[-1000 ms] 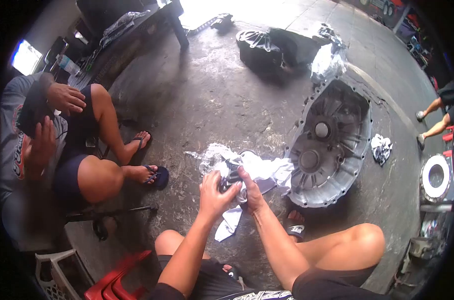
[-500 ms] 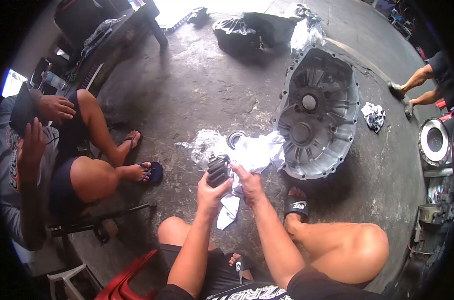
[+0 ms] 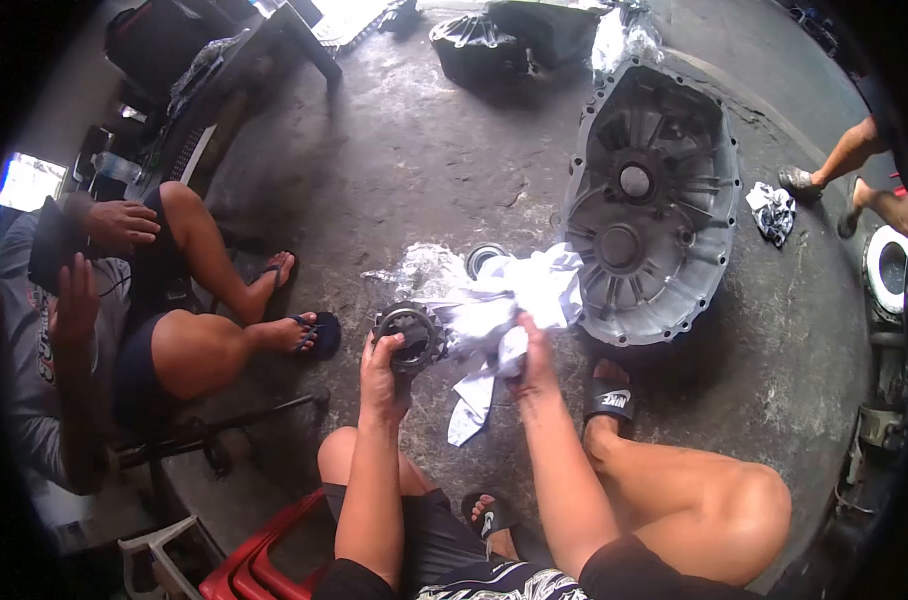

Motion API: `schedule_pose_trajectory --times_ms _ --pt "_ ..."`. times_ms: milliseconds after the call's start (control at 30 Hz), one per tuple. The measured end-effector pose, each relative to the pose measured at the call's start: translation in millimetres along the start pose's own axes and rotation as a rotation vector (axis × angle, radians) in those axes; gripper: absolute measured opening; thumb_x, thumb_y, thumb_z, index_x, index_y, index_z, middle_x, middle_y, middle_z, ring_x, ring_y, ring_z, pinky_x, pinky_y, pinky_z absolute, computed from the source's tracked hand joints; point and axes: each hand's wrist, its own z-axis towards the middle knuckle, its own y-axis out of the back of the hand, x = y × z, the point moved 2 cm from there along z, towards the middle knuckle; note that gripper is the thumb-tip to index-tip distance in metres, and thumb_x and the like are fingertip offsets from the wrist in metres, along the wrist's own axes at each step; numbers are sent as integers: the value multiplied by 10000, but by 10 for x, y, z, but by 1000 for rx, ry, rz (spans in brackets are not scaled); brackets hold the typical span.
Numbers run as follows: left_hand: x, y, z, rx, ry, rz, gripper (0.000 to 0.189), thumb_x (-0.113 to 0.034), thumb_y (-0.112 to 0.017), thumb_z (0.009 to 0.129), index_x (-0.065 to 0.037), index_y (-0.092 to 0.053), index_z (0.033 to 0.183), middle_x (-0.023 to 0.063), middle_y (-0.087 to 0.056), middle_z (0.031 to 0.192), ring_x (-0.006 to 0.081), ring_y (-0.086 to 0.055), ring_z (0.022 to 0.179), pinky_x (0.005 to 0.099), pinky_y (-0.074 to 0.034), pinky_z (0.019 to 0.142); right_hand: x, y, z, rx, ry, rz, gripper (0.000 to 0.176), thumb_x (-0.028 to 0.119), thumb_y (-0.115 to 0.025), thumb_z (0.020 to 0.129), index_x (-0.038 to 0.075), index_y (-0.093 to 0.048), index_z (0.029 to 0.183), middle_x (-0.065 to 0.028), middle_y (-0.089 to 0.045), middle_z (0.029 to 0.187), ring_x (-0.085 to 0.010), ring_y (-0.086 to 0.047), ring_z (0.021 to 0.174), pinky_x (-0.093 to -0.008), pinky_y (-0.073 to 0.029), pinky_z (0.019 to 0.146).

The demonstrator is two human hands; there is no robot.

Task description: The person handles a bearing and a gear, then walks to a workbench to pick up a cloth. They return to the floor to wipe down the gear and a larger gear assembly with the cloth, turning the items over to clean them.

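Note:
My left hand (image 3: pixel 380 380) is closed around a dark metal gear (image 3: pixel 433 345), its round bore facing up toward me. In my right hand (image 3: pixel 537 362) is a bunched white cloth (image 3: pixel 546 285), slightly blurred, with one loose end hanging down toward the floor. Just beyond the cloth lies a small metal ring (image 3: pixel 477 258), partly covered by it. Crumpled clear plastic (image 3: pixel 419 272) is on the floor behind the gear. To the right of my right hand rests a large grey metal gearbox housing (image 3: pixel 709 270), its hollow side up.
At left sits another person (image 3: pixel 69 330) beside a dark table (image 3: pixel 309 40). A black metal part (image 3: pixel 474 75) lies at the back. A crumpled rag (image 3: pixel 772 213) and another person's feet (image 3: pixel 802 182) are at right. A red chair (image 3: pixel 264 560) stands at lower left.
My left hand has moved left, away from my right hand, and the gear has turned so its bore shows. The right hand has shifted slightly right with the cloth. The view has shifted a little.

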Motion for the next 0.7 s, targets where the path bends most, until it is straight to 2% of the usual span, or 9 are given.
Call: schedule_pose_trajectory --times_ms 67,167,233,267,333,400,433,567,700 --pt "-75 88 -12 4 -67 133 383 -117 -636 839 -5 -567 1199 55 -653 1032 156 -633 944 313 -518 875 175 -27 20 29 37 137 257 257 -543 961 56 -623 1101 -53 -664 888 -136 -662 702 -255 -546 594" --pt "-229 29 -118 82 -166 350 402 -105 -622 829 14 -558 1207 60 -640 1030 143 -610 943 295 -481 896 62 124 68 75 48 -291 329 298 -543 956 43 -633 1143 -49 -674 895 -141 -669 712 -276 -550 596" --pt "-83 16 -155 -25 -223 354 378 -86 -612 836 21 -555 1194 67 -637 1024 142 -612 930 285 -490 865 -177 -196 -50 364 0 -553 418 245 -600 927 20 -606 1279 -56 -668 1063 -167 -641 957 -330 -523 845" --pt "-37 16 -157 -76 -249 353 367 -77 -607 839 25 -554 1187 70 -635 1021 141 -614 923 281 -495 849 -325 -477 -277 258 298 -334 404 182 -632 908 16 -607 1276 -57 -652 1131 -167 -606 1030 -338 -482 922" --pt "-178 -184 -181 -90 -285 263 330 -36 -578 886 38 -523 1203 82 -624 1039 139 -620 878 274 -523 779 -343 -558 -371 254 33 -494 402 177 -647 912 10 -602 1275 -72 -622 1224 -181 -576 1133 -337 -445 991" --pt "-160 -173 -120 -195 -390 281 310 -32 -545 907 29 -511 1209 83 -622 1056 140 -620 887 287 -523 785 -494 -725 -499 197 527 -642 380 186 -645 917 18 -613 1256 -96 -579 1308 -195 -547 1189 -345 -431 1011" --pt "-157 -199 -131 -166 -316 177 316 -29 -519 908 8 -514 1222 92 -633 1056 153 -636 906 296 -526 801 -416 -765 -527 368 850 -1097 370 177 -651 915 12 -619 1244 -127 -528 1380 -219 -526 1229 -365 -431 1015" --pt "7 170 -367 153 9 61 466 -44 -516 836 -20 -506 1301 82 -656 1064 185 -664 949 300 -539 861 -468 -480 -150 410 -333 -99 386 367 -497 1008 56 -659 1169 -87 -695 1082 -190 -673 928 -330 -522 881" --pt "388 292 -564 -24 -29 332 613 11 -541 754 40 -459 1361 109 -588 1176 224 -624 1042 342 -523 921 -942 -77 -134 260 -518 -67 366 315 -512 1013 36 -597 1235 -60 -686 999 -182 -692 891 -306 -580 773"
